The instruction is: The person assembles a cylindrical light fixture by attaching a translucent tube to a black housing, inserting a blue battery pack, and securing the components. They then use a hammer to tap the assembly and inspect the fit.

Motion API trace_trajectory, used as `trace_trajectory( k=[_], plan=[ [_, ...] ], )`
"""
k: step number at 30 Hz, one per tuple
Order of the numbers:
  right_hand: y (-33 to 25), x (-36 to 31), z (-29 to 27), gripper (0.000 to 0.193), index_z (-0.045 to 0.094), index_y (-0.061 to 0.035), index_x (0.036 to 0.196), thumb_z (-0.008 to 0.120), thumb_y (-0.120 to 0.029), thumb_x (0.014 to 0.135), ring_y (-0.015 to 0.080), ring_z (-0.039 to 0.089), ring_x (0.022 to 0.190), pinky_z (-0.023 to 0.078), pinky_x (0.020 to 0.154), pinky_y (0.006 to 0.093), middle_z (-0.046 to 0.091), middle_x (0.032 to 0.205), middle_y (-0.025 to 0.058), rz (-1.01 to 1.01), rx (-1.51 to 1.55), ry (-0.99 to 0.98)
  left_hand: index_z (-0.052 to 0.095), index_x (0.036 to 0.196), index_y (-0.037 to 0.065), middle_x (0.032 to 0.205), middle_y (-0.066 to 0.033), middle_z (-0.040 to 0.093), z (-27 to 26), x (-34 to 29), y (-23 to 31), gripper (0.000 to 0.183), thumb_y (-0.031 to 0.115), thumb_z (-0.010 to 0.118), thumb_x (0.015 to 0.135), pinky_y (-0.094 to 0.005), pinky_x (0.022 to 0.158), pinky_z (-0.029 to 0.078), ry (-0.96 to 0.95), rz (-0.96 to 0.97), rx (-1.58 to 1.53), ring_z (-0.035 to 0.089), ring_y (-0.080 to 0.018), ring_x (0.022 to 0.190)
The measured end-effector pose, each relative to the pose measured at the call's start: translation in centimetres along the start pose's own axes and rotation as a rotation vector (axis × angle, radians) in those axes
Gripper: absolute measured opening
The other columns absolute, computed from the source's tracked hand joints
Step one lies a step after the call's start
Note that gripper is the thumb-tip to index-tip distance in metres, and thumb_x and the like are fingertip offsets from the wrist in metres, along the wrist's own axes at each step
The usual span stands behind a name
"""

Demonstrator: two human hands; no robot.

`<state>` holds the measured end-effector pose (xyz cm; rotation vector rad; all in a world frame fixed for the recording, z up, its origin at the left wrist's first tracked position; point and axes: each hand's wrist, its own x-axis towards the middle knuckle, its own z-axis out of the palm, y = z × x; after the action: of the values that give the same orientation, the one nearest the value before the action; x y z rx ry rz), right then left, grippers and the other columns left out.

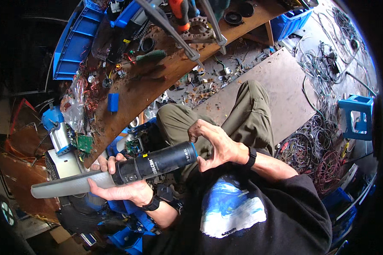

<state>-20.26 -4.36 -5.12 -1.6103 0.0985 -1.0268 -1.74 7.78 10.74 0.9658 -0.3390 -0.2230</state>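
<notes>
My left fingers (pixel 111 165) grasp the grey tube (pixel 68 187); the attached black body (pixel 166 162) extends along its axis, rising rightward to my right fingers (pixel 202 128), curled, grip indeterminate.

Left hand (pixel 130 191) partly behind black cylinder (pixel 168 161)

Bright glare at upper right, dark left side, hands (pixel 223 146) clear, fisheye curvature toward rim
</notes>
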Motion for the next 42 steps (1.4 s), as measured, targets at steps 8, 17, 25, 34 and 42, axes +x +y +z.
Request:
trace_trajectory(
  k=[8,17,25,34,42],
  plan=[
    [0.2,-0.4,-0.9,0.054,0.049,-0.0025,0.126,0.081,-0.022,0.086,0.0232,0.064,0.115,0.054,0.100,0.0393,0.064,0.129,0.0193,0.170,0.589,0.085,0.047,0.099,0.012,0.082,-0.0007,0.046,1.6,0.0,1.4,0.038,0.047,0.062,0.096,-0.0340,0.081,0.050,0.068,0.119,0.078,0.052,-0.0116,0.072],
    [-1.6,-0.9,-4.1,0.053,0.069,-0.0011,0.124,0.094,-0.024,0.083,0.0110,0.069,0.100,0.056,0.090,0.0298,0.075,0.108,0.0037,0.704,0.582,0.008,0.046,0.097,0.012,0.083,-0.0016,0.048,0.6,0.2,2.7,0.037,0.046,0.061,0.098,-0.0336,0.080,0.051,0.127,0.124,0.099,0.052,-0.0117,0.072],
    [0.6,-3.3,-4.3,0.055,0.066,-0.0001,0.129,0.088,-0.031,0.090,0.0124,0.067,0.108,0.053,0.099,0.0316,0.073,0.117,0.0048,0.674,0.905,-0.028,0.048,0.099,0.007,0.081,-0.0032,0.050,-0.6,0.7,2.8,0.042,0.047,0.063,0.097,-0.0328,0.081,0.054,0.154,0.047,0.103,0.055,-0.0141,0.073],
    [1.5,-4.6,-3.6,0.052,0.062,-0.0016,0.132,0.083,-0.030,0.095,0.0157,0.066,0.115,0.051,0.104,0.0340,0.070,0.122,0.0065,0.696,1.293,-0.053,0.051,0.099,0.010,0.082,-0.0025,0.050,-2.0,1.2,1.9,0.034,0.040,0.066,0.097,-0.0312,0.082,0.049,0.113,-0.026,-0.013,0.053,-0.0113,0.076],
    [1.9,-4.8,-3.0,0.050,0.061,-0.0028,0.131,0.083,-0.029,0.095,0.0181,0.067,0.115,0.052,0.102,0.0342,0.070,0.123,0.0078,0.692,1.396,-0.065,0.051,0.098,0.009,0.082,-0.0020,0.050,-2.2,1.2,1.8,0.034,0.038,0.069,0.097,-0.0321,0.081,0.051,0.155,-0.100,-0.098,0.054,-0.0113,0.076]
  ],
)
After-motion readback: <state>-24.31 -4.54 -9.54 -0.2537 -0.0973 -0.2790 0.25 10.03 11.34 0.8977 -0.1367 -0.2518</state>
